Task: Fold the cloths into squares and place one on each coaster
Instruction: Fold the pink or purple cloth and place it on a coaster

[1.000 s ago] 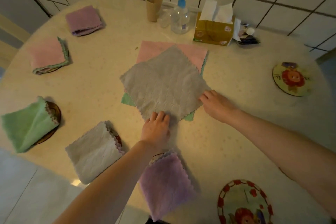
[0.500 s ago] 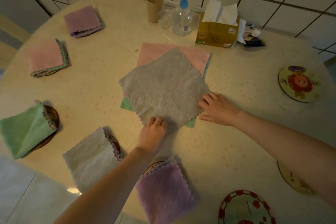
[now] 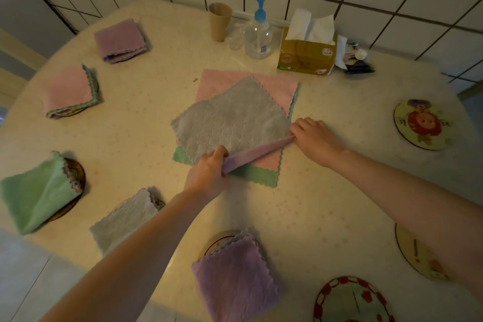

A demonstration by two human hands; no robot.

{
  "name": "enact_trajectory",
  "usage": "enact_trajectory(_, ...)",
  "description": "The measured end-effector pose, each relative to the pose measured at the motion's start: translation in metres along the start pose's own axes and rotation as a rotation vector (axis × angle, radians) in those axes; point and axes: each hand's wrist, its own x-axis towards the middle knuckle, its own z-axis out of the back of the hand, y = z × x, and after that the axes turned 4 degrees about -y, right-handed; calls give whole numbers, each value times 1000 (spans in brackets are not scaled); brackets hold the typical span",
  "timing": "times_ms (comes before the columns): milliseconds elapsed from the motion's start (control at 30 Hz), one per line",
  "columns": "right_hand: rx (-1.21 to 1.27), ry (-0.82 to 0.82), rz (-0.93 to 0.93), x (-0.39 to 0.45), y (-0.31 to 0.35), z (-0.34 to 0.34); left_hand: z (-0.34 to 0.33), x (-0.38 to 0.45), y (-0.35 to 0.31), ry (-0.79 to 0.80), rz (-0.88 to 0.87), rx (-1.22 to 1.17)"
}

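Now the grey cloth (image 3: 230, 117), at table (image 3: 339, 191) centre atop the pink cloth (image 3: 277, 86) and green cloth (image 3: 261, 178), is pinched at its near edge by left hand (image 3: 209, 175) and right hand (image 3: 313, 138), lilac underside turned up. Half a second earlier both hands lay flat on it. The lifted edge should be carried toward 12 o'clock, corners matched, then creased. Bare coasters wait: cartoon coaster (image 3: 420, 125) at 3 o'clock, red-rimmed coaster (image 3: 350, 300) at 5; a third, possibly a coaster, is half hidden.
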Motion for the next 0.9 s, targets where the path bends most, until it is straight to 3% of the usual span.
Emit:
enact_trajectory(133, 316, -161, -185, 9, 3, 49, 30, 12, -12, -141, -73, 64)
enact_trajectory(267, 511, -385, -301, -19, 0, 96, 66, 10, -43, -380, -163, 119)
enact_trajectory(367, 543, -566, -337, -63, -3, 123, 78, -3, -71, -514, -262, -69)
enact_trajectory(467, 520, -671, -382, -127, -1, 130, 64, -31, -97, -489, -415, -219)
enact_trajectory(600, 392, -591, -457, -230, 3, 105, 12, -80, -108, -270, -511, -257)
enact_trajectory(900, 379, -46, -650, -416, 63, 3, -106, -201, -101, 226, -424, -232)
